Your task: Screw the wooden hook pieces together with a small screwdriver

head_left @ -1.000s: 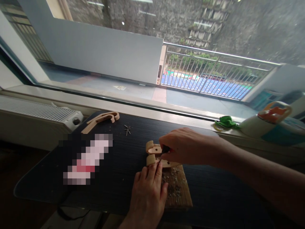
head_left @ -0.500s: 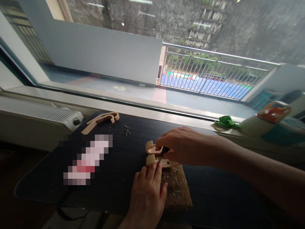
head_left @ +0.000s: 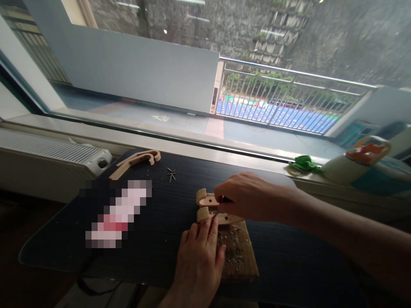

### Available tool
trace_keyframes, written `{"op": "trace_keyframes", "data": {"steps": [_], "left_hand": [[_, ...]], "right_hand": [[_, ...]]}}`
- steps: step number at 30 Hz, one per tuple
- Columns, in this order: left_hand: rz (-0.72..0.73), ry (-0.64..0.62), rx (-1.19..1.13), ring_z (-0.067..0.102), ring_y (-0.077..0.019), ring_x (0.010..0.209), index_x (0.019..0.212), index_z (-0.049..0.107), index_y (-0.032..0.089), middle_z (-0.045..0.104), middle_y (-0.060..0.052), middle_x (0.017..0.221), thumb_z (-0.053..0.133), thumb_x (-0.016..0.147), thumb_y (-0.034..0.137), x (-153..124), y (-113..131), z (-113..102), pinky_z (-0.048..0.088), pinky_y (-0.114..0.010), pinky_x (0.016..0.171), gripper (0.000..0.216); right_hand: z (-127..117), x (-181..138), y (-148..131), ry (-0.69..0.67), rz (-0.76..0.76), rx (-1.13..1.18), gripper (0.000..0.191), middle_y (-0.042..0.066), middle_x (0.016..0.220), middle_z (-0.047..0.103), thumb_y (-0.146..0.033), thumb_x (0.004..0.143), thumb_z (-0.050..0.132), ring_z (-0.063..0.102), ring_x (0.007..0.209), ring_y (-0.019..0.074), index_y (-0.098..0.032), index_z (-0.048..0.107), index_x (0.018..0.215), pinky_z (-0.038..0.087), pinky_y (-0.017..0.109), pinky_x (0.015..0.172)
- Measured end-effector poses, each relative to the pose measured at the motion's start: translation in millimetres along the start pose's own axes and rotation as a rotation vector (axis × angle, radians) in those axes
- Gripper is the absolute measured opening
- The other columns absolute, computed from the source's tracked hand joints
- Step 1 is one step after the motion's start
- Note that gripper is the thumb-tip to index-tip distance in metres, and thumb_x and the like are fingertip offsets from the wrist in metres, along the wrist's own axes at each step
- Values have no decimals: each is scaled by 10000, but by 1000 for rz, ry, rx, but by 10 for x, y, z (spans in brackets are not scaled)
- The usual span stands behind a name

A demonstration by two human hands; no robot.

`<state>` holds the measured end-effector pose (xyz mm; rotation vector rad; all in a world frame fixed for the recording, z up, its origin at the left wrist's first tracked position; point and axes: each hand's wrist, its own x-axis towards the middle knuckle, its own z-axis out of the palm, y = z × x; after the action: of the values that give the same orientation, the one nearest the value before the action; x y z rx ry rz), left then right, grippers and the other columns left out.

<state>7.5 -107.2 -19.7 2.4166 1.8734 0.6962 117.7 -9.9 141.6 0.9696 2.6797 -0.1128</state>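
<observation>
We see our dark desk (head_left: 154,222) bearing a wooden board (head_left: 240,256) at its front edge, and a curved wooden piece (head_left: 136,161) and small nails (head_left: 171,174) near its far left corner.

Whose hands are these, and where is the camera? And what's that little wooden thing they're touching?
The camera sits on a person's head and looks down, so you see that person's own two hands, as if they were yours. The left hand lies flat, with its fingertips pressing on a pale wooden piece that has two rounded prongs. The right hand reaches in from the right and touches the upper prong. Its fingers pinch a small dark thing, too hidden to name. The piece rests at the far end of a wooden board sprinkled with little bits, on a dark table by a big window. Farther away lie some tiny metal pins and a curved wooden part. A green object sits on the sill.
</observation>
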Motion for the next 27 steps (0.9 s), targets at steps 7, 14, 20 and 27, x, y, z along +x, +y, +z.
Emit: {"op": "trace_keyframes", "data": {"steps": [7, 14, 20, 27], "left_hand": [[8, 8, 6, 505, -231, 930, 1257, 473, 164, 556, -66, 1210, 475, 819, 238, -5, -3, -1, 421, -378, 772, 444], [5, 8, 9, 501, -234, 936, 1250, 482, 167, 552, -74, 1209, 476, 816, 249, -10, 2, -1, 431, -388, 774, 442], [1, 11, 14, 501, -233, 924, 1252, 484, 171, 558, -78, 1198, 470, 815, 241, -2, 2, 1, 434, -383, 762, 443], [6, 12, 13, 502, -233, 927, 1267, 466, 162, 542, -75, 1231, 476, 820, 249, -12, -6, 11, 430, -385, 770, 456]], "right_hand": [[-40, -65, 24, 74, -103, -36, 106, 3, 777, 570, -103, 762, 509, 454, 578, 90, -180, 577, 786, 243, 233, 492], [22, 23, -3, 15, -30, -3, 164, 47, 746, 608, -176, 837, 465, 503, 633, 110, -140, 603, 756, 305, 231, 554], [38, -14, -18, 65, 25, 16, 223, 42, 711, 629, -249, 853, 422, 543, 637, 128, -160, 583, 727, 281, 244, 538], [-9, -51, -11, 57, -97, -19, 80, 3, 714, 611, -137, 741, 526, 514, 612, 123, -198, 546, 789, 257, 240, 518]]}}
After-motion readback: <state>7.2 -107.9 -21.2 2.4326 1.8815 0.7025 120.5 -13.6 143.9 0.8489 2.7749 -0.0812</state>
